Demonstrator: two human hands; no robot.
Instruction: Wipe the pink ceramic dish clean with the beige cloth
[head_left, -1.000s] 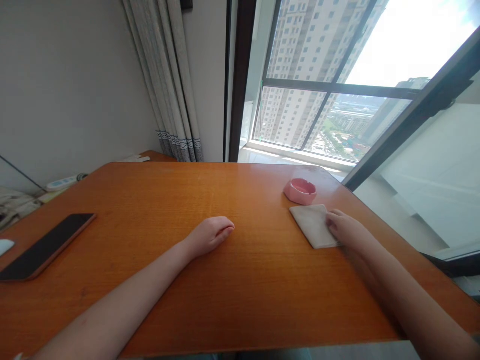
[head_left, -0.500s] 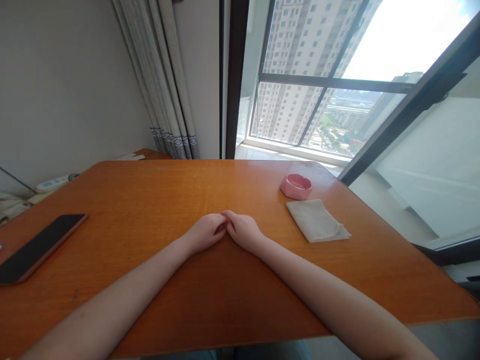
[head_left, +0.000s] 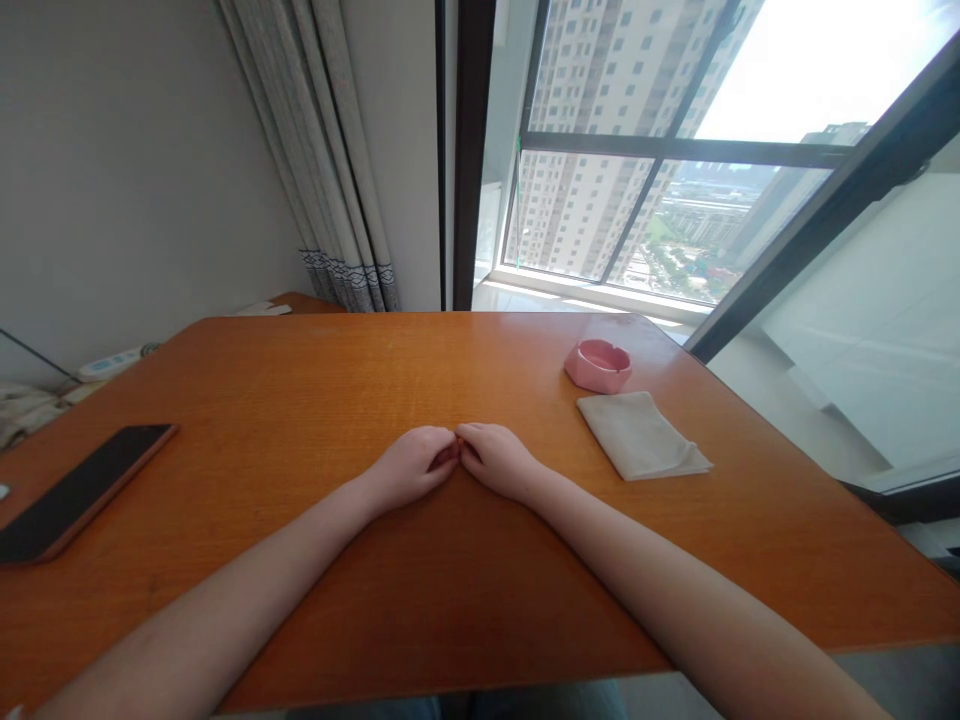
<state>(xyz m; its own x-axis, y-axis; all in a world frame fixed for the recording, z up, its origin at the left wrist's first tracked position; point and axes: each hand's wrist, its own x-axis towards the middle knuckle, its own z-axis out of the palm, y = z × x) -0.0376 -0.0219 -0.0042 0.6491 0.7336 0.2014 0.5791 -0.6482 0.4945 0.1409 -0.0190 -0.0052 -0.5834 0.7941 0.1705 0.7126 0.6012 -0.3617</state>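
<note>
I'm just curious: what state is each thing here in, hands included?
Left hand: loosely curled, meeting the other at the fingers
Right hand: loosely curled, palm hidden
Cloth: folded, lying flat
Ashtray: upright
Black pad: lying flat
Curtain: hanging, gathered in folds
Window: shut or ajar, I can't tell

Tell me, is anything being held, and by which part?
Nothing visible, though the palms are hidden. The bare left grip and bare right grip meet on the brown wooden table; the folded whitish cloth lies apart.
</note>
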